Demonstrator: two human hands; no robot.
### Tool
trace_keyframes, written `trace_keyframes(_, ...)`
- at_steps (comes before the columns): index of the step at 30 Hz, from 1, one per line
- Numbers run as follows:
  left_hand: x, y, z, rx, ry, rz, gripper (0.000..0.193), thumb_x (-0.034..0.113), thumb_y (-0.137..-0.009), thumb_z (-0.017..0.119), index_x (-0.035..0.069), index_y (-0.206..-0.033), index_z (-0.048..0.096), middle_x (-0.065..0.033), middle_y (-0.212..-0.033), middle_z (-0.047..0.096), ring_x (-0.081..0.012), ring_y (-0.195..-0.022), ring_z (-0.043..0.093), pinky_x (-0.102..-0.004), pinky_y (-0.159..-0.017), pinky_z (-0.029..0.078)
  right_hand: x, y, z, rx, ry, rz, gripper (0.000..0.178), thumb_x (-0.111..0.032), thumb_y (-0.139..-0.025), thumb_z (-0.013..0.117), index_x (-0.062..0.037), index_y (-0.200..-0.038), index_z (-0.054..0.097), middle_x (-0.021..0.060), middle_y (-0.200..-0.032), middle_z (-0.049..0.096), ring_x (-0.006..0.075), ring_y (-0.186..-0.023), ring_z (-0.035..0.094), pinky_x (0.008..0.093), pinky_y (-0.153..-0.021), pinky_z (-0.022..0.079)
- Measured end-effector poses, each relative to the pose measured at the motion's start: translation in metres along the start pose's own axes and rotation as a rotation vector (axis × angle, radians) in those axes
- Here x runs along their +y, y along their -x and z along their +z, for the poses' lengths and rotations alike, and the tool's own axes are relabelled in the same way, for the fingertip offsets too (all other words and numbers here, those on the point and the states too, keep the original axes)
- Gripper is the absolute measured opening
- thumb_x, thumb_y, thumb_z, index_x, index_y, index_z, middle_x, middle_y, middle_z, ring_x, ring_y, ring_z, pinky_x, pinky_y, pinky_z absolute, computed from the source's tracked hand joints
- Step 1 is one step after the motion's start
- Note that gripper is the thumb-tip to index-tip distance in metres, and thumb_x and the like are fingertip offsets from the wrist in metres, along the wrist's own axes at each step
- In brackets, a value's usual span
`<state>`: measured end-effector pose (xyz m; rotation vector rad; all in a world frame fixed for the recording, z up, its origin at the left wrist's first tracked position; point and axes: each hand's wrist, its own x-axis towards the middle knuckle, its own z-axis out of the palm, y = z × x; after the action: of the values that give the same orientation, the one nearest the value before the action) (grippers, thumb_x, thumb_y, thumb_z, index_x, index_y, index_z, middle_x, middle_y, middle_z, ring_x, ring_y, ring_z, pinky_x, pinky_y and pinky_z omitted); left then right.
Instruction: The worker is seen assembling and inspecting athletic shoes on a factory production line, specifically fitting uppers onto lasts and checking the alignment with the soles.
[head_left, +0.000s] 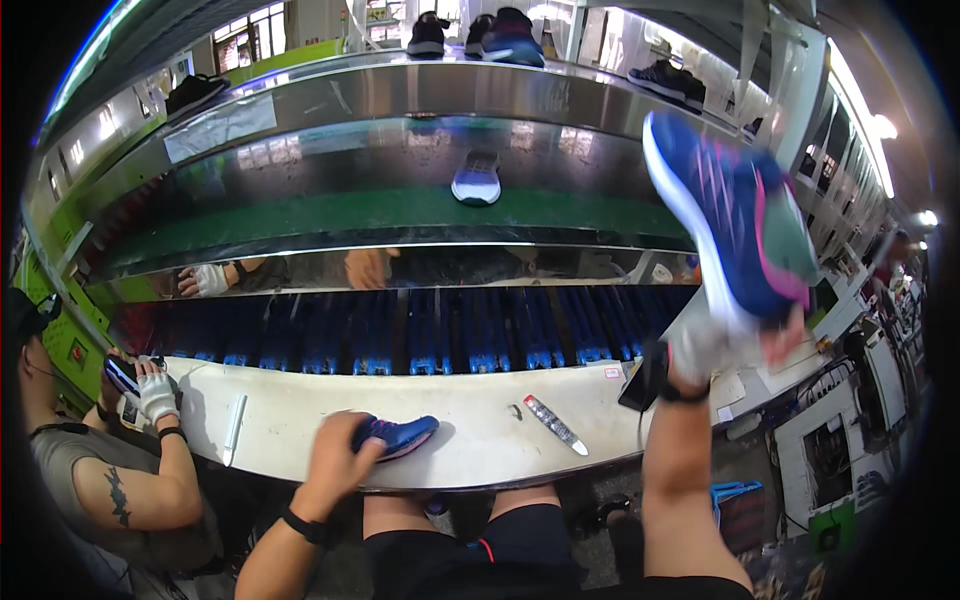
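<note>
My right hand (703, 349), in a whitish glove and blurred, grips a sneaker (715, 205) raised high at the right. This sneaker is navy with a white sole, pink trim and a green patch at the heel. Down on the white worktop (290, 400), my left hand (338, 452) has its fingers over the heel end of a smaller-looking blue shoe (405, 436). Its toe points right, and pink shows along the lower edge. Part of that shoe is hidden by the hand.
A red-tipped tube (553, 424) lies on the worktop beside a small dark bit (515, 411). Behind run blue rollers (430, 335) and a green belt (330, 210) carrying a shoe (476, 180). Several shoes (513, 38) stand on the upper shelf. A co-worker (120, 470) handles a shoe at left.
</note>
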<state>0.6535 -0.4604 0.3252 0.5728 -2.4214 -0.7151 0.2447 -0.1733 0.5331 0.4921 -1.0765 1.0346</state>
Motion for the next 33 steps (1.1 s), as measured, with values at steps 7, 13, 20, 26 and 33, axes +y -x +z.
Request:
trace_keyframes(7, 0.018, -0.035, 0.056, -0.391, -0.365, 0.128, 0.058, 0.026, -0.096, 0.076, 0.008, -0.149, 0.063, -0.0218, -0.125, 0.075, -0.0398, -0.112, 0.074, -0.0526, -0.097, 0.060, -0.044, -0.060, 0.170, -0.769, -0.200, -0.074, 0.034, -0.040, -0.097, 0.077, -0.0099, -0.113, 0.081, 0.0184, -0.110, 0.080, 0.0376, -0.108, 0.075, 0.0482, -0.101, 0.058)
trace_keyframes(13, 0.084, -0.027, 0.037, 0.068, 0.075, 0.417, 0.059, 0.011, -0.094, 0.078, 0.011, -0.151, 0.064, -0.0167, -0.123, 0.076, -0.0395, -0.099, 0.076, -0.0462, -0.082, 0.064, -0.073, 0.081, 0.171, -1.417, -0.311, -0.280, 0.042, -0.047, -0.103, 0.061, -0.0126, -0.121, 0.077, 0.0198, -0.133, 0.073, 0.0389, -0.122, 0.070, 0.0500, -0.110, 0.053)
trace_keyframes(20, 0.110, 0.005, 0.072, 0.076, 0.448, 0.543, 0.067, 0.002, -0.086, 0.086, 0.013, -0.150, 0.066, -0.0191, -0.136, 0.072, -0.0406, -0.117, 0.075, -0.0452, -0.095, 0.065, -0.098, 0.084, 0.177, -1.537, -0.192, -0.033, 0.047, -0.049, -0.100, 0.063, -0.0079, -0.114, 0.081, 0.0226, -0.117, 0.078, 0.0414, -0.114, 0.072, 0.0494, -0.105, 0.056)
trace_keyframes(26, 0.116, 0.015, 0.030, 0.203, 0.060, 0.494, 0.063, 0.008, -0.078, 0.090, 0.019, -0.138, 0.077, -0.0075, -0.124, 0.078, -0.0277, -0.095, 0.069, -0.0417, -0.084, 0.055, -0.079, 0.090, 0.067, -0.782, -0.488, -0.229, 0.025, -0.001, -0.083, 0.087, -0.0069, -0.103, 0.074, 0.0133, -0.104, 0.076, 0.0341, -0.101, 0.075, 0.0418, -0.093, 0.059)
trace_keyframes(33, 0.099, 0.033, 0.050, 0.249, 0.553, 0.204, 0.035, 0.004, -0.094, 0.086, 0.001, -0.118, 0.061, -0.0231, -0.127, 0.079, -0.0113, -0.059, 0.067, -0.0243, -0.053, 0.051, -0.085, 0.102, -0.116, -0.748, -1.046, 0.500, 0.048, -0.040, -0.100, 0.083, -0.0036, -0.122, 0.062, 0.0172, -0.108, 0.079, 0.0293, -0.098, 0.077, 0.0460, -0.091, 0.064)
